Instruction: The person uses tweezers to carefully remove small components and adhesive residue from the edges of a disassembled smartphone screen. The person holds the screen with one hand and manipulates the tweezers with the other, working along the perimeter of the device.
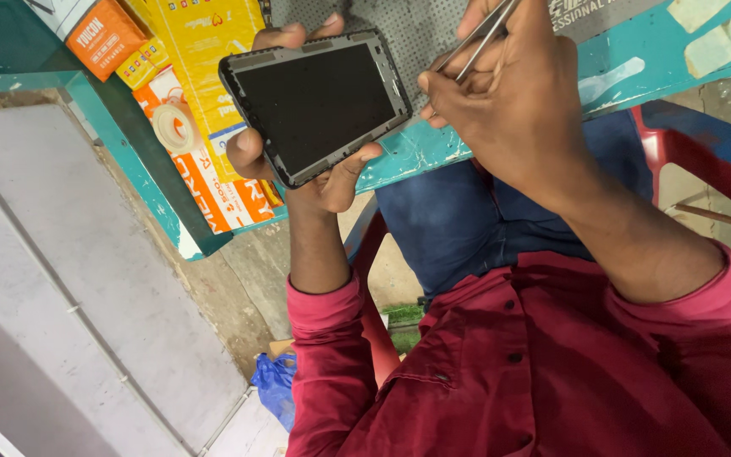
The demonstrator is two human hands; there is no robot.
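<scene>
left hand [315, 165] grips a dark phone frame [315, 106] by its edges, tilted above the teal bench [501, 127]. right hand [501, 101] is closed on metal tweezers [477, 38], tips just beside the frame's right edge. this looks like fine work at that edge; the next move seems to call for steady tips. farther off lie a tape roll [175, 127] and orange boxes [107, 38].

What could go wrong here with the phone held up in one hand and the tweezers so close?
The left hand grips the dark phone only by its edges, partly past the teal table edge, so a slip could probably drop it to the floor. The right hand holds metal tweezers beside the phone's corner; a jolt might scratch the screen or frame.
</scene>
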